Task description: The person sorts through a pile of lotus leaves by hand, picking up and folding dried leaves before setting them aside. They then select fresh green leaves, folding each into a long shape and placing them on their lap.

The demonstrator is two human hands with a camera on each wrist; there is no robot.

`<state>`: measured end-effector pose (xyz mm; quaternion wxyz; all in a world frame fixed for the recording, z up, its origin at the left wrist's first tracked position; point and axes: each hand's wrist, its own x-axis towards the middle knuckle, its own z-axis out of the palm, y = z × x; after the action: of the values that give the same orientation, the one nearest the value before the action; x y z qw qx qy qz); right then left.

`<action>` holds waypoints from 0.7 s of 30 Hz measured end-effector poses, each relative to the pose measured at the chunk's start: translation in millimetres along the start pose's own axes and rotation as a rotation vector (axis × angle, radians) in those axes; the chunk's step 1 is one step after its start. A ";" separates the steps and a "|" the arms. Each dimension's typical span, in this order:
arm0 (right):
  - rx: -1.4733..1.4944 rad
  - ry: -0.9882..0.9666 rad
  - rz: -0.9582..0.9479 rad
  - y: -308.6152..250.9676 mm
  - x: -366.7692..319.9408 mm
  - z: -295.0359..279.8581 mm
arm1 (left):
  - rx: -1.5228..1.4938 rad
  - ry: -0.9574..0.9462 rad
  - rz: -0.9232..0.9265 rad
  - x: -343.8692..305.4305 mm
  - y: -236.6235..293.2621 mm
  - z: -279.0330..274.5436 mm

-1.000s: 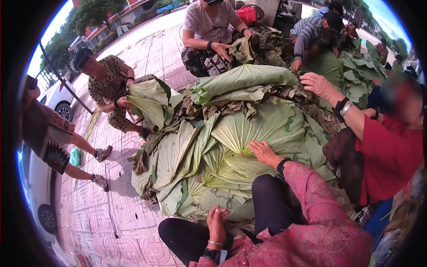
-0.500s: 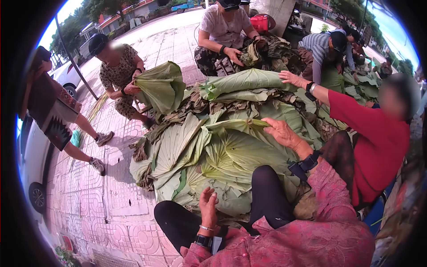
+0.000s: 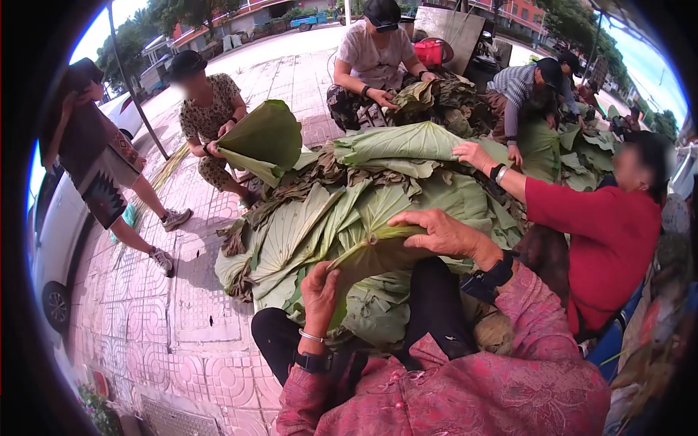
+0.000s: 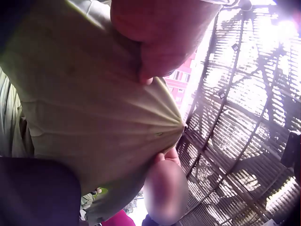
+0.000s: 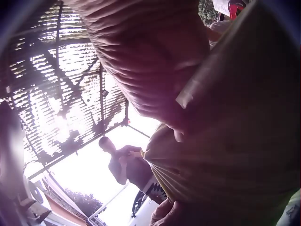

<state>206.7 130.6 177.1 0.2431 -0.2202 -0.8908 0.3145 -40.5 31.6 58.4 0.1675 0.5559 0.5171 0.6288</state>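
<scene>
While the left hand (image 3: 321, 289) and right hand (image 3: 435, 231) clamp on it, a folded lotus leaf (image 3: 372, 256) sits above the lap (image 3: 436, 312).
Left grips its lower end, right curls over its top — leaf pile (image 3: 291, 225) just beyond.

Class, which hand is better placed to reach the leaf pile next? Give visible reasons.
Probably the right hand: it grips the folded leaf directly above the leaf pile, while the left hand holds the leaf's near end, short of the pile.

A white car (image 3: 58, 240) stands by the patterned paving (image 3: 182, 327). A person in a red top (image 3: 611, 232) sits beside the leaf pile (image 3: 291, 225).
</scene>
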 end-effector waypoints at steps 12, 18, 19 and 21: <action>-0.137 0.034 -0.228 -23.7 -13.1 43.9 | 0.283 0.010 -0.006 20.7 20.8 -21.2; 0.017 -0.010 -0.225 -16.9 -10.5 45.7 | -0.234 -0.375 -0.147 8.8 36.7 -8.2; 0.028 -0.008 -0.219 -17.4 -11.0 44.2 | -0.292 -0.381 -0.137 8.3 39.5 -5.0; 0.072 -0.042 -0.183 -19.2 -12.0 41.3 | -0.279 -0.360 -0.092 2.3 32.5 0.3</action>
<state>187.9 91.8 158.1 0.2600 -0.1224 -0.9002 0.3271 -29.1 20.2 86.8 0.3606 0.6064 0.4120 0.5766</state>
